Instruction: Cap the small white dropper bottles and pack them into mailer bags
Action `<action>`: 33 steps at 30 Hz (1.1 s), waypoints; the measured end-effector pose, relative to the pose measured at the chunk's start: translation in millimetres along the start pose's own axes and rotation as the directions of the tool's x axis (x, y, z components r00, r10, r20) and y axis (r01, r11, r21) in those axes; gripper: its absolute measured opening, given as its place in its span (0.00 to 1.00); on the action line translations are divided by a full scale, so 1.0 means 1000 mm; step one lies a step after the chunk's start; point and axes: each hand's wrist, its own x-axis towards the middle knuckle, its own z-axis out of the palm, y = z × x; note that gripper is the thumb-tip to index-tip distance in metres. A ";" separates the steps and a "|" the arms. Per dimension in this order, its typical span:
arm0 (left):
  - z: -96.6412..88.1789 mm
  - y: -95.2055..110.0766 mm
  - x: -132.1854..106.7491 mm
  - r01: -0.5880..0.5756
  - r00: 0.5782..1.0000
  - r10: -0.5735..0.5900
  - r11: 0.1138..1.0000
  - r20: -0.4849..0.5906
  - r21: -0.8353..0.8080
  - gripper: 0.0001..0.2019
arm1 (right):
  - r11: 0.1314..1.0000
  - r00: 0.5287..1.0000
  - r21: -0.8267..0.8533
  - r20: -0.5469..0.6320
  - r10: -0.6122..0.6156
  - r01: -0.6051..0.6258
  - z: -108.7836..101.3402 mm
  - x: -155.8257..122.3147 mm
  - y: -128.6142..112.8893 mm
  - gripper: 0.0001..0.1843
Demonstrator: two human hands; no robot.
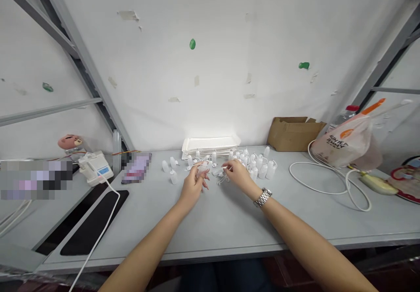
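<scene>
My left hand (194, 181) is closed around a small translucent white bottle (202, 167) held just above the grey table (213, 222). My right hand (236, 174), with a metal watch (262, 198) on its wrist, pinches a small white piece (225, 168) beside that bottle. A few small white caps (220, 177) lie on the table under both hands. Several more small white bottles (259, 163) stand in a cluster just beyond my right hand, and a few others (170, 169) stand to the left of my left hand.
White foam trays (210, 145) are stacked against the wall. A cardboard box (292, 133), a plastic bag (351, 145) and a looped white cable (328, 182) lie to the right. A small scale (95, 166), a black mat (95, 222) and a white cord (105, 222) are at left.
</scene>
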 end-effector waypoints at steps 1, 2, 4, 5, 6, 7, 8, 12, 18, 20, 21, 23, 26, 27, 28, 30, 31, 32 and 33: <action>0.000 0.000 0.000 0.009 1.000 -0.009 1.000 -0.010 -0.009 0.19 | 0.996 0.999 -0.077 0.014 -0.048 0.048 0.003 -0.001 0.002 0.09; -0.001 0.000 0.001 0.020 1.000 -0.020 1.000 -0.019 -0.020 0.19 | 0.986 0.995 -0.136 0.039 -0.088 0.092 0.007 -0.003 0.004 0.10; -0.001 0.000 0.002 0.041 0.999 -0.043 0.998 -0.029 -0.042 0.20 | 0.963 0.987 -0.224 0.082 -0.136 0.152 0.012 -0.005 0.007 0.09; -0.001 0.000 0.002 0.047 0.998 -0.049 0.998 -0.030 -0.051 0.21 | 0.952 0.985 -0.257 0.093 -0.147 0.167 0.013 -0.006 0.008 0.08; -0.001 0.000 0.002 0.050 0.998 -0.052 0.997 -0.029 -0.057 0.21 | 0.943 0.983 -0.283 0.100 -0.154 0.177 0.014 -0.006 0.009 0.08; -0.001 0.000 0.002 0.050 0.998 -0.052 0.997 -0.027 -0.059 0.22 | 0.935 0.981 -0.302 0.109 -0.159 0.185 0.014 -0.005 0.010 0.08; -0.001 0.000 0.002 0.049 0.998 -0.051 0.997 -0.024 -0.057 0.22 | 0.930 0.980 -0.315 0.117 -0.159 0.189 0.014 -0.005 0.011 0.08; -0.001 0.002 0.001 0.042 0.999 -0.043 0.999 -0.004 -0.033 0.22 | 0.927 0.976 -0.319 0.154 -0.154 0.196 0.014 -0.001 0.016 0.06; -0.001 0.007 -0.001 0.061 0.998 -0.060 0.998 0.023 -0.018 0.21 | 0.928 0.974 -0.305 0.136 -0.180 0.214 0.019 -0.001 0.022 0.07; -0.001 0.007 -0.001 0.064 0.998 -0.064 0.998 0.030 -0.015 0.21 | 0.938 0.975 -0.271 0.115 -0.193 0.217 0.018 -0.002 0.021 0.06; -0.001 0.007 -0.001 0.067 0.997 -0.066 0.998 0.031 -0.014 0.21 | 0.946 0.975 -0.238 0.097 -0.201 0.219 0.017 -0.001 0.020 0.06; 0.000 0.006 -0.001 0.069 0.997 -0.069 0.997 0.032 -0.016 0.21 | 0.967 0.977 -0.141 0.050 -0.207 0.212 0.014 0.000 0.016 0.05; 0.000 0.003 0.000 0.071 0.997 -0.070 0.997 0.040 -0.021 0.21 | 0.988 0.990 0.063 0.011 -0.143 0.143 0.006 0.002 0.007 0.03; 0.000 0.003 0.000 0.070 0.997 -0.069 0.997 0.043 -0.022 0.21 | 0.983 0.994 0.147 0.011 -0.109 0.106 0.004 0.002 0.004 0.04; 0.000 0.002 0.000 0.068 0.997 -0.067 0.997 0.047 -0.022 0.20 | 0.970 0.997 0.232 0.013 -0.077 0.072 0.001 0.003 0.002 0.06; 0.001 0.002 0.000 0.068 0.995 -0.066 0.998 0.070 -0.019 0.20 | 0.922 0.999 0.387 0.026 -0.028 0.016 -0.003 0.003 -0.003 0.12; 0.001 0.002 0.000 0.071 0.993 -0.069 0.997 0.093 -0.019 0.19 | 0.892 0.999 0.453 0.042 -0.011 -0.010 -0.004 0.003 -0.005 0.14; 0.001 0.002 -0.001 0.076 0.990 -0.073 0.997 0.123 -0.021 0.19 | 0.856 0.998 0.515 0.065 0.002 -0.035 -0.005 0.002 -0.006 0.15; 0.002 0.003 -0.002 0.084 0.984 -0.079 0.996 0.161 -0.025 0.19 | 0.814 0.996 0.578 0.091 0.012 -0.062 -0.005 0.002 -0.007 0.15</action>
